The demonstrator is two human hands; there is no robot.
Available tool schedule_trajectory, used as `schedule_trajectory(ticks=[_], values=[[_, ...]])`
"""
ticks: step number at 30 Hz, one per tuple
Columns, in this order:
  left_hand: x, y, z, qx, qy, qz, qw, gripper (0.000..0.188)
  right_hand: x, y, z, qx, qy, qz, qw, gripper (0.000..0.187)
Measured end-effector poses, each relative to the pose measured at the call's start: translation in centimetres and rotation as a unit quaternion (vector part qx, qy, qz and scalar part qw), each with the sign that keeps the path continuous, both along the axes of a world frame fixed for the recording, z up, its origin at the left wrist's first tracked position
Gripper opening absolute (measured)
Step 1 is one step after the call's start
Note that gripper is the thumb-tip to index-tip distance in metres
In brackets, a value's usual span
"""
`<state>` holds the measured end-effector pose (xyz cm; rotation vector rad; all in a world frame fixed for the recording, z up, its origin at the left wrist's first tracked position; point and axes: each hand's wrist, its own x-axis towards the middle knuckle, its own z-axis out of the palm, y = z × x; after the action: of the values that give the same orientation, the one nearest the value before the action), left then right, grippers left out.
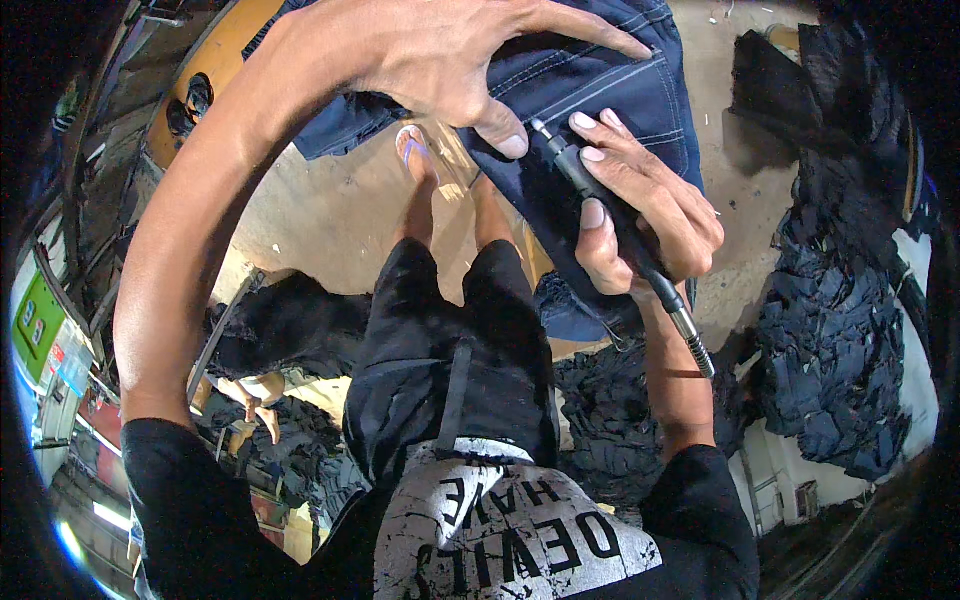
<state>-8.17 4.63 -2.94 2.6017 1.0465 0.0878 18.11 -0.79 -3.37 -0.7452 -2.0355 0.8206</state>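
Observation:
Dark blue denim jeans [640,105] with pale stitched seams hang spread out in front of me. My left hand [440,62] lies across the cloth with thumb and index finger stretched wide apart, the other fingers partly out of sight. A black handheld rotary grinder [567,165] with a flexible metal-sleeved cable is gripped in my right hand [650,195]. Its light tip rests on or just above the denim beside my left thumb; contact is hard to judge. A double seam line runs close to the tip.
Large heaps of dark fabric pieces [830,330] lie at the right, with more dark cloth [290,325] at the left. Below the jeans I see my sandalled foot [412,150] on the tan floor [285,220]. Dark sandals [190,103] sit at the upper left. Another person's bare foot [268,420] shows lower left.

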Motion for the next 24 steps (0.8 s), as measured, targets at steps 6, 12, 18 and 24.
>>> schedule_trajectory(ticks=[6,12,18,24], values=[[-0.1,0.2,-0.1,-0.006,-0.07,-0.014,0.997,0.117,-0.2,0.0,-0.1,-0.002,-0.006,0.012,1.0,0.024],[-0.1,-0.5,0.1,0.02,-0.015,0.001,1.0,0.116,-0.3,-0.1,-0.2,0.003,-0.001,-0.001,1.0,0.023],[-0.2,-0.1,-0.4,0.009,0.018,0.003,1.0,0.118,-0.3,-0.2,0.1,0.005,-0.021,-0.017,1.0,0.024],[-0.2,0.3,-1.0,0.009,-0.08,-0.017,0.997,0.119,-0.3,0.0,-0.3,0.006,-0.007,-0.022,1.0,0.023]])
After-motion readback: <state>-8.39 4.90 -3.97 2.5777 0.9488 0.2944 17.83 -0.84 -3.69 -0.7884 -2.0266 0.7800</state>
